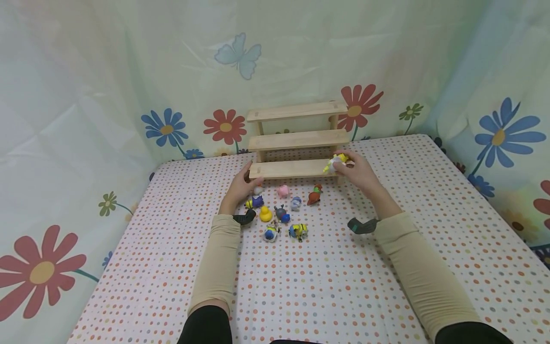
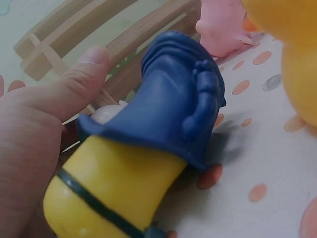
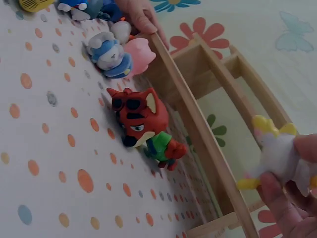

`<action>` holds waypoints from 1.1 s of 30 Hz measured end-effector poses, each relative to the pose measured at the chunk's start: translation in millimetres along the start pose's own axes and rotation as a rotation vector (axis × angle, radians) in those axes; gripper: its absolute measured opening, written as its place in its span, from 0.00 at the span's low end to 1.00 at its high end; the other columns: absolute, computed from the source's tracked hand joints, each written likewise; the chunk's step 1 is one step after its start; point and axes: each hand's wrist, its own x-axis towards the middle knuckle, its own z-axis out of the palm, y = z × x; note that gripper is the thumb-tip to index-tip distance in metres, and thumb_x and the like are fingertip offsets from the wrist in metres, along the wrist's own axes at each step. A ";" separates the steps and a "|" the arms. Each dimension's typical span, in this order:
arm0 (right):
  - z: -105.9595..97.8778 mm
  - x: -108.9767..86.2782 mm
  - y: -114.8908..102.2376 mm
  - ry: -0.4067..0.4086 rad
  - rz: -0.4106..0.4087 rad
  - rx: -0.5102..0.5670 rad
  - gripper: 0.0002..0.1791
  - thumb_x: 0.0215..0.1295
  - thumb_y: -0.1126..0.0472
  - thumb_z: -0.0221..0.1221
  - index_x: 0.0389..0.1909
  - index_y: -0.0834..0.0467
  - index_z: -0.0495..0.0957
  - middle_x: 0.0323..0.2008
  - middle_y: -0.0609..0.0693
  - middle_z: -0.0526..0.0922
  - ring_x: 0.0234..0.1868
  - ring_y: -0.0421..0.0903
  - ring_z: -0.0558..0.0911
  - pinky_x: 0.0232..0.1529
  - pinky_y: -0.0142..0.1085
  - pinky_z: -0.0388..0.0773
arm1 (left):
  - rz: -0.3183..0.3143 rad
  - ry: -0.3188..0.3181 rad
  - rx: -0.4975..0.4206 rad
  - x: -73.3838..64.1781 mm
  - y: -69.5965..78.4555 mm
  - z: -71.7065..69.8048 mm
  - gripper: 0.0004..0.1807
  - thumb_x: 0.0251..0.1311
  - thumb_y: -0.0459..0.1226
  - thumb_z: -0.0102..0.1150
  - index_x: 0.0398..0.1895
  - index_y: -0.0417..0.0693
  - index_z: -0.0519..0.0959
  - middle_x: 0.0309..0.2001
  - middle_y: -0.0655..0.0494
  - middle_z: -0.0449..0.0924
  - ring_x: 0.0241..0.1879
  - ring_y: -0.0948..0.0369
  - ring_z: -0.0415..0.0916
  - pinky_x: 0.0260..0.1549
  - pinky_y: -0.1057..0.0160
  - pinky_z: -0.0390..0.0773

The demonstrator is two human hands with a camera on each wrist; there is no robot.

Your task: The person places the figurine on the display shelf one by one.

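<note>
Right hand (image 1: pixel 360 176): grip closed, thumb and fingers pinching the toy (image 3: pixel 280 154) at the right end of the rack (image 1: pixel 298 140), by its lowest board. Whether toy meets wood: cannot tell. Rounded body, small feet; if let go tilted or near the front edge, it would probably topple, perhaps onto the fox (image 1: pixel 314 196), which lies in front of the rack's right half.

Left hand (image 1: pixel 238 189): thumb and fingers round the rack's left end. Uneven push from the two hands could skew the rack on the tabletop (image 1: pixel 301 286).

Black mount (image 1: pixel 245 218) at the left wrist sits just beside the minion (image 1: pixel 254 202), in front of the rack's left end; an inward swing might knock minion into duck (image 1: pixel 265 214).
</note>
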 end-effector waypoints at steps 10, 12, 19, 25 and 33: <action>8.3 3.9 14.4 0.161 -0.112 -0.296 0.18 0.65 0.60 0.58 0.51 0.65 0.67 0.59 0.63 0.65 0.61 0.59 0.66 0.62 0.52 0.67 | -0.020 0.004 0.000 -0.7 1.0 1.7 0.57 0.47 0.63 0.63 0.76 0.59 0.45 0.73 0.52 0.55 0.71 0.54 0.56 0.69 0.54 0.57; 9.9 3.3 15.0 0.140 -0.140 -0.392 0.16 0.64 0.59 0.58 0.46 0.65 0.69 0.57 0.64 0.65 0.59 0.60 0.66 0.62 0.54 0.67 | -0.022 0.002 -0.007 -1.0 1.1 1.8 0.57 0.46 0.63 0.63 0.76 0.59 0.45 0.74 0.53 0.55 0.71 0.54 0.56 0.69 0.54 0.58; 9.7 -0.8 3.7 0.075 -0.130 -0.539 0.15 0.69 0.55 0.53 0.44 0.64 0.73 0.53 0.64 0.71 0.56 0.61 0.71 0.58 0.55 0.69 | -0.004 0.005 -0.017 -0.8 0.2 0.8 0.57 0.47 0.62 0.63 0.76 0.58 0.45 0.73 0.52 0.55 0.71 0.54 0.57 0.69 0.54 0.58; 6.1 -1.4 -8.9 -0.003 -0.075 -0.599 0.35 0.65 0.57 0.58 0.68 0.65 0.58 0.60 0.68 0.67 0.62 0.63 0.67 0.62 0.56 0.66 | 0.002 0.002 -0.011 -0.7 0.2 0.3 0.56 0.49 0.61 0.63 0.76 0.58 0.45 0.73 0.52 0.56 0.71 0.54 0.57 0.68 0.53 0.60; 8.7 -5.4 -11.3 -0.046 -0.005 -0.682 0.35 0.64 0.56 0.60 0.68 0.66 0.60 0.66 0.71 0.56 0.67 0.65 0.58 0.65 0.58 0.61 | -0.001 -0.001 -0.040 -0.4 0.0 0.6 0.55 0.48 0.60 0.64 0.76 0.58 0.45 0.73 0.53 0.55 0.71 0.54 0.57 0.68 0.54 0.60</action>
